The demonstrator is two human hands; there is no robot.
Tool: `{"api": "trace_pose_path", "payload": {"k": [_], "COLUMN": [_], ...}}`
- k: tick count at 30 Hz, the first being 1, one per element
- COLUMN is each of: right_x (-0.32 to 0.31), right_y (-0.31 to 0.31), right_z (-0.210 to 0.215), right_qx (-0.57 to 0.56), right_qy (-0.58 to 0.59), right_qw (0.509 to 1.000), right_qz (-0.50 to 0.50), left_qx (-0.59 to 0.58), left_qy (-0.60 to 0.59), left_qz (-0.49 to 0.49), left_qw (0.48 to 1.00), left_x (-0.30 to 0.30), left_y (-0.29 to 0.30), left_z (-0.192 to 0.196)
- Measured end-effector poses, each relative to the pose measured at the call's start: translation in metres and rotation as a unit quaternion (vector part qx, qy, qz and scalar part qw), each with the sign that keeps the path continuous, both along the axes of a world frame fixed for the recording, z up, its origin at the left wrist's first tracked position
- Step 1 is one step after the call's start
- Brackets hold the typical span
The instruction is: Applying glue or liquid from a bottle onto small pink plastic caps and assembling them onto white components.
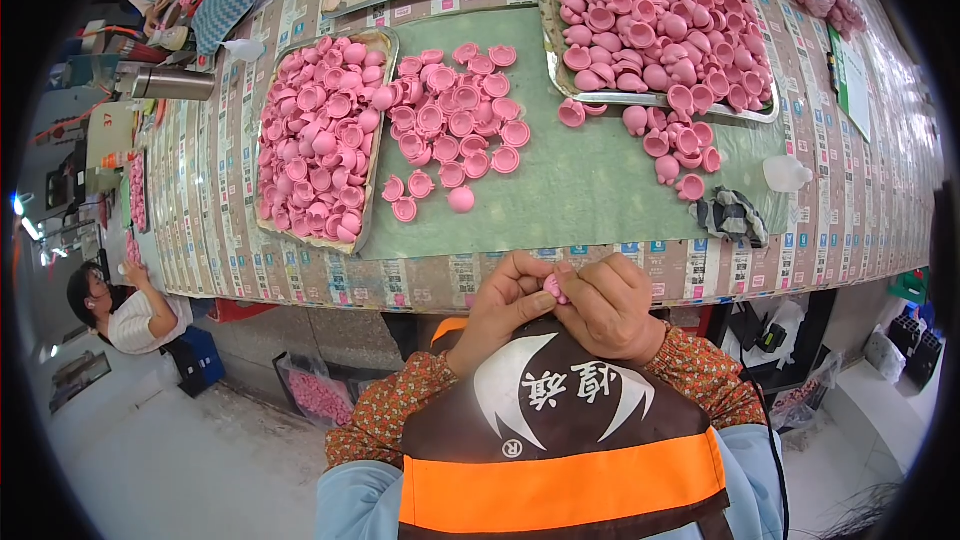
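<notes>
My left hand (507, 302) and my right hand (612, 306) meet at the table's near edge, in front of my apron. Pinched between their fingertips is a small pink shell piece (555, 286), mostly covered by the fingers. Ahead on the green mat lies a loose group of pink rounded half-shells (462, 122), many with their hollow side up. A few more loose half-shells (690, 186) lie to the right, beside a dark checked cloth (732, 217).
Two metal trays heaped with half-shells stand left (374, 202) and far right (664, 98). A white squeeze bottle (787, 174) is by the cloth. A steel flask (174, 83) lies at the left. Another person (135, 310) sits at the far left. Below the table is a pink-filled crate (318, 392).
</notes>
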State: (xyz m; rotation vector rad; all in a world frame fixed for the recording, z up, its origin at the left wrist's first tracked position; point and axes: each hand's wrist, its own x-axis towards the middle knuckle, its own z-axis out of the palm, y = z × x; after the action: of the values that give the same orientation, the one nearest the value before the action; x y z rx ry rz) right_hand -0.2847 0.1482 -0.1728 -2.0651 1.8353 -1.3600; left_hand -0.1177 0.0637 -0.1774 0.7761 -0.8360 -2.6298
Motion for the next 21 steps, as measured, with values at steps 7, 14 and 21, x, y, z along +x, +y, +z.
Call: {"api": "trace_pose_path", "payload": {"k": [7,14,21], "right_x": [0.0009,0.0014,0.0017], "right_y": [-0.001,-0.0019,-0.0022], "right_z": [-0.0001,0.0003,-0.001], "right_qx": [-0.005,-0.01,-0.011], "right_qy": [-0.002,0.001,0.008], "right_qw": [1.0,1.0,1.0], "right_qz": [-0.002,-0.006,-0.008], "left_qx": [0.0,0.008,0.016], "left_qy": [-0.003,0.002,0.007], "left_qz": [0.002,0.006,0.009], "left_qw": [1.0,1.0,1.0], "left_x": [0.0009,0.0008,0.0007], "left_y": [0.0003,0.0004,0.0002], "left_z": [-0.001,-0.0017,-0.003]}}
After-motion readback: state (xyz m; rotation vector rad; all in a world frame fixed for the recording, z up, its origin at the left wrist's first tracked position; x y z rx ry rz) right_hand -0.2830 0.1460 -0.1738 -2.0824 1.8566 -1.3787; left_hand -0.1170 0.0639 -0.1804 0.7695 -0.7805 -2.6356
